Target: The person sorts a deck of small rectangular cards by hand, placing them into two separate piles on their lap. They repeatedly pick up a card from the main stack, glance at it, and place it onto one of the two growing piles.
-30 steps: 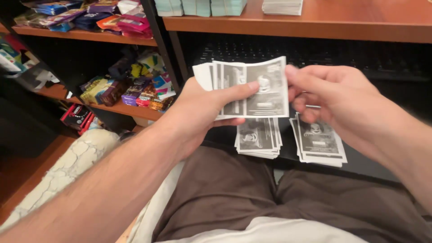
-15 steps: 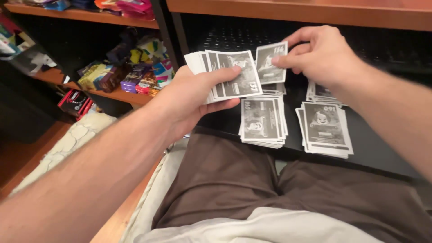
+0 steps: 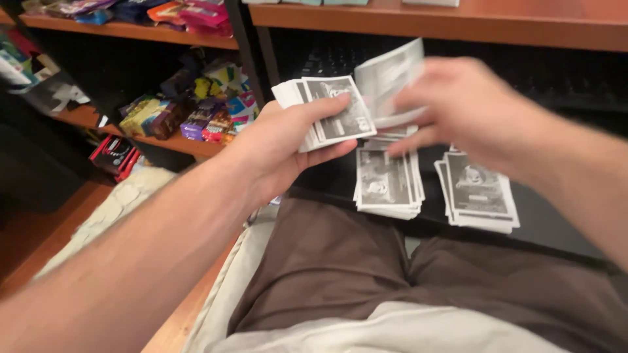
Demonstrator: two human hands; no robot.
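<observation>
sorting cards: left hand (image 3: pixel 275 147) grips a thick stack (image 3: pixel 330 114), right hand (image 3: pixel 458 108) pinches one card (image 3: pixel 386 75), blurry. two piles (image 3: pixel 386 180) already down, plenty left.

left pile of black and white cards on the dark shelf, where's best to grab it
Probably by its long side edges, coming from above: the left pile lies flat, slightly fanned, its top bare. The right hand hovers just above it, holding one card.
</observation>
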